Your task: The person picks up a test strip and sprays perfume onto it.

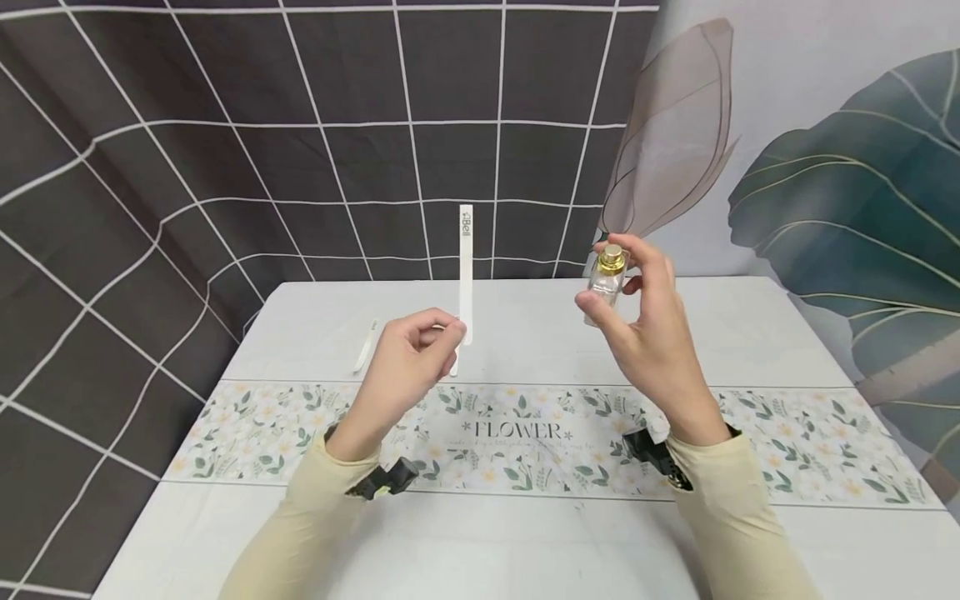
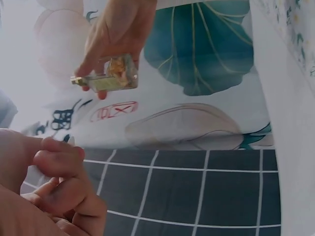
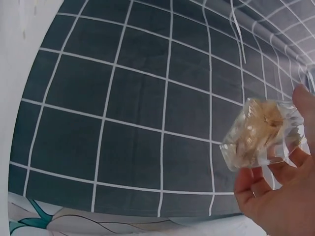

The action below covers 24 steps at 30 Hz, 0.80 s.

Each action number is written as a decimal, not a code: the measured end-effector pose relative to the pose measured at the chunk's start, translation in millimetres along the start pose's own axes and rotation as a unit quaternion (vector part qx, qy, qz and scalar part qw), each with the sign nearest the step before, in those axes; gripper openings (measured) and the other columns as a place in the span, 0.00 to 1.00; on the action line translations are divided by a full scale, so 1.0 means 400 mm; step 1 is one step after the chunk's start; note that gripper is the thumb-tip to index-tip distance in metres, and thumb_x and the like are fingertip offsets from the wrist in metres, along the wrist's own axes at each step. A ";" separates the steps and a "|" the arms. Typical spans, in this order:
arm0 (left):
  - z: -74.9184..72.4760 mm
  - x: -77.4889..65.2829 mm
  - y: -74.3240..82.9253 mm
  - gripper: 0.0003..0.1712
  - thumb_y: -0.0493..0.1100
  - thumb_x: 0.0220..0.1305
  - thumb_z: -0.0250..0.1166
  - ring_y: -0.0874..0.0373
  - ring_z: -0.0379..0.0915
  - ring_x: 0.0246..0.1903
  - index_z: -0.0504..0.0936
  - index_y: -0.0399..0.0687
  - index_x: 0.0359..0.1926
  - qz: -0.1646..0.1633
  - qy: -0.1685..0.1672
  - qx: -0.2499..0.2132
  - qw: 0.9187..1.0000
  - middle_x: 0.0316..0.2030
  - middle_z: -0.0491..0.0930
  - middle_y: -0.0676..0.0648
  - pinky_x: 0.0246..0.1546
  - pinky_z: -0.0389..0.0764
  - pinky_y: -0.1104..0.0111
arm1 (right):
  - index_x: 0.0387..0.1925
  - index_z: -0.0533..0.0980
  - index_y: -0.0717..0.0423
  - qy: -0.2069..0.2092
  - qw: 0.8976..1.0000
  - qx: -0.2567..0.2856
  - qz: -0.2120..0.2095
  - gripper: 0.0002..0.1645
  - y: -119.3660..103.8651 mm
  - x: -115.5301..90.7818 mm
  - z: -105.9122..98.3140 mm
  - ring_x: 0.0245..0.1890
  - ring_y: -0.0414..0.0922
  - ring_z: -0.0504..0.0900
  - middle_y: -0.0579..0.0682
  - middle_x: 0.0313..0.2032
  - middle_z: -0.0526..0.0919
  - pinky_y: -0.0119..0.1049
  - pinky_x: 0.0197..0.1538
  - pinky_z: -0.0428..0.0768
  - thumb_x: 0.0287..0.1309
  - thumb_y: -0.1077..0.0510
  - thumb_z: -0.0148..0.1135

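Observation:
My left hand [image 1: 411, 357] pinches a narrow white paper strip [image 1: 466, 267] between thumb and fingers. The strip stands upright above the hand, with "Bell" printed near its top. To the right, my right hand [image 1: 660, 342] grips a small clear glass perfume bottle [image 1: 606, 279] with a gold neck, raised above the table. Strip and bottle are apart. The left wrist view shows the bottle [image 2: 110, 79] on its side from that angle, and only a tiny bit of the strip. In the right wrist view the bottle's faceted glass [image 3: 261, 135] looks amber inside.
A second thin white strip [image 1: 366, 347] lies on the white table [image 1: 525, 533], left of my left hand. A floral band lettered "FLOWER" [image 1: 517, 430] crosses the tabletop. Behind hang a dark grid-patterned cloth [image 1: 337, 158] and a leaf-patterned one [image 1: 847, 192].

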State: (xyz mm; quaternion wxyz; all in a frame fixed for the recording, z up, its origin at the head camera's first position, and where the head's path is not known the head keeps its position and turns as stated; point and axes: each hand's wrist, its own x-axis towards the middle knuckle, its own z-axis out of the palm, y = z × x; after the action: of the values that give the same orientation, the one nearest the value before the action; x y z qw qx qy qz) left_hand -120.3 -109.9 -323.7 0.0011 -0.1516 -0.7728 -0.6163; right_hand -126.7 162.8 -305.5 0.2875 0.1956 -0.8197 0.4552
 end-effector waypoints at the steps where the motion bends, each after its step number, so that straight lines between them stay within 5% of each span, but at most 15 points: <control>1: 0.000 0.004 -0.002 0.10 0.40 0.74 0.60 0.61 0.52 0.13 0.83 0.37 0.42 -0.007 -0.003 0.000 1.000 0.12 0.65 0.52 0.17 0.55 0.72 | 0.69 0.62 0.65 -0.005 1.000 0.001 -0.001 0.39 0.002 0.001 -0.002 0.52 0.37 0.66 0.58 0.62 0.75 0.29 0.53 0.64 0.60 0.69 0.70; 15: 0.015 0.048 -0.074 0.14 0.42 0.74 0.59 0.62 0.50 0.13 0.84 0.36 0.47 -0.119 -0.042 -0.011 0.992 0.10 0.59 0.58 0.17 0.54 0.73 | 0.68 0.63 0.63 -0.069 0.997 -0.016 0.016 0.36 0.063 -0.028 0.007 0.52 0.46 0.76 0.57 0.64 0.75 0.27 0.59 0.72 0.62 0.67 0.68; 24: 0.041 0.074 -0.145 0.16 0.44 0.75 0.58 0.65 0.48 0.11 0.84 0.37 0.51 -0.195 -0.048 -0.028 0.979 0.10 0.61 0.57 0.15 0.53 0.74 | 0.68 0.65 0.63 -0.112 0.992 -0.025 0.043 0.34 0.103 -0.039 0.019 0.58 0.51 0.76 0.57 0.65 0.73 0.51 0.60 0.76 0.65 0.63 0.68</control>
State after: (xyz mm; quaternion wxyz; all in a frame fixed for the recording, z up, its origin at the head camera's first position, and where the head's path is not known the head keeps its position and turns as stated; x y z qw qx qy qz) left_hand -159.2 -98.5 -377.5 -0.1605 -0.0277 -0.7694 -0.6176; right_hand -141.0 178.2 -345.0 0.1784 0.2024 -0.8657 0.4216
